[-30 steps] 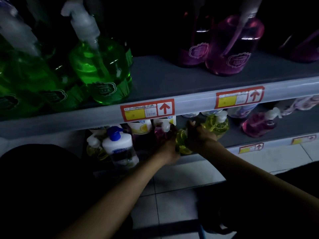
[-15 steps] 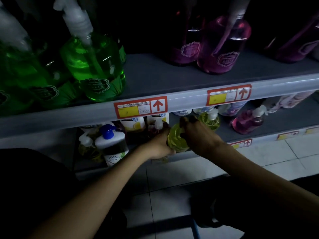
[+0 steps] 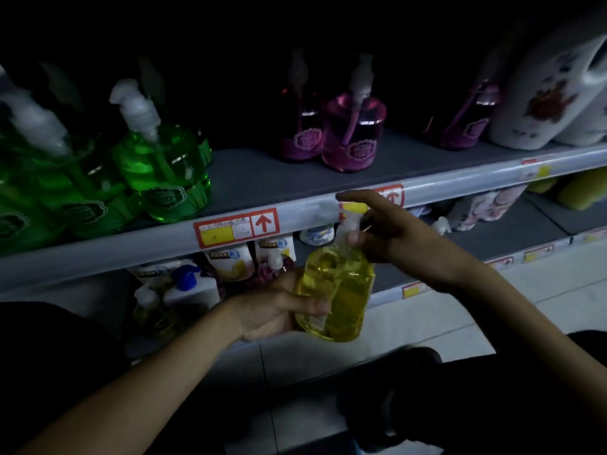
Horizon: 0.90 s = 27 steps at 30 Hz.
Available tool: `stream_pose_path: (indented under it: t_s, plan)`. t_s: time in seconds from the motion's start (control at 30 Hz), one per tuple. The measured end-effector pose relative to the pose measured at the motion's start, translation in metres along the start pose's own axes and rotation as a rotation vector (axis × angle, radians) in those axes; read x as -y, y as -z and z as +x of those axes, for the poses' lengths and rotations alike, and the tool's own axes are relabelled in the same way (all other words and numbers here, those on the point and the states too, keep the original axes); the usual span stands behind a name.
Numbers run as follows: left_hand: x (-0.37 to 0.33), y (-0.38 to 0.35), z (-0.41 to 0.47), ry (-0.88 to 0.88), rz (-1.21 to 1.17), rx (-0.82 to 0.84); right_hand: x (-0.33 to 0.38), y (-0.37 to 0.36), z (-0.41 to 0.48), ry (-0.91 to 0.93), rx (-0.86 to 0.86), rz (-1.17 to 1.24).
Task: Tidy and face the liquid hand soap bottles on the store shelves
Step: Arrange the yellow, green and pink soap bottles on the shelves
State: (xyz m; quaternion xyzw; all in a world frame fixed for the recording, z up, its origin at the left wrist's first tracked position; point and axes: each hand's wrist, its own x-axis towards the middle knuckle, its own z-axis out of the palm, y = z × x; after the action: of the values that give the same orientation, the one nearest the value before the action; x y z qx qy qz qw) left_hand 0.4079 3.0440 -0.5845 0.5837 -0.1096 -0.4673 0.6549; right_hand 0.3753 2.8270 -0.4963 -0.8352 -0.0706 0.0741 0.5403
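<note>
While I hold the yellow hand soap bottle (image 3: 338, 290) in the air in front of the lower shelf (image 3: 512, 231), just below the price rail (image 3: 131, 247) of the shelf above, I judge myself to be in the middle of facing it rather than placing it. My left hand (image 3: 272, 307) is curled round the bottle's body from the side and underneath, thumb across the front. My right hand (image 3: 397, 238) pinches the white pump (image 3: 350, 221) at its neck between thumb and bent fingers, with the forefinger stretched out over the nozzle. The bottle leans a little to the right. The aisle is dim, so I cannot tell which way the label faces, though a pale patch near my left thumb may be its edge. Next, I think, the pump needs turning square to the label. Then the bottle should go down upright at the front of the lower shelf, label outward, without knocking the blue-capped bottle (image 3: 187, 284) or its neighbours.
</note>
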Motion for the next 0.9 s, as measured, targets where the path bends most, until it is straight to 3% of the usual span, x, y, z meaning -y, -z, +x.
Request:
stream_pose_path:
  t_s: [0.2, 0.33, 0.5, 0.63, 0.77, 0.83, 0.9]
  plan:
    - [-0.022, -0.028, -0.027, -0.162, -0.264, 0.051, 0.01, -0.001, 0.001, -0.226, -0.113, 0.144]
    - [-0.03, -0.032, -0.034, -0.293, -0.351, 0.029, 0.017, -0.008, -0.001, -0.226, -0.239, 0.231]
    - [-0.034, -0.036, -0.029, -0.354, -0.312, -0.195, 0.021, -0.006, -0.013, -0.165, 0.018, 0.312]
    - [-0.045, -0.031, -0.031, -0.39, -0.387, -0.161, 0.013, -0.007, -0.011, -0.093, -0.099, 0.468]
    - [-0.058, -0.019, -0.042, -0.418, -0.42, -0.018, 0.006, -0.001, -0.005, -0.086, 0.065, 0.743]
    - [-0.06, -0.016, -0.044, -0.446, -0.344, -0.047, 0.007, -0.007, -0.002, -0.077, 0.062, 0.776]
    - [-0.065, -0.017, -0.044, -0.479, -0.262, -0.185, 0.007, -0.016, 0.003, -0.052, -0.038, 0.678]
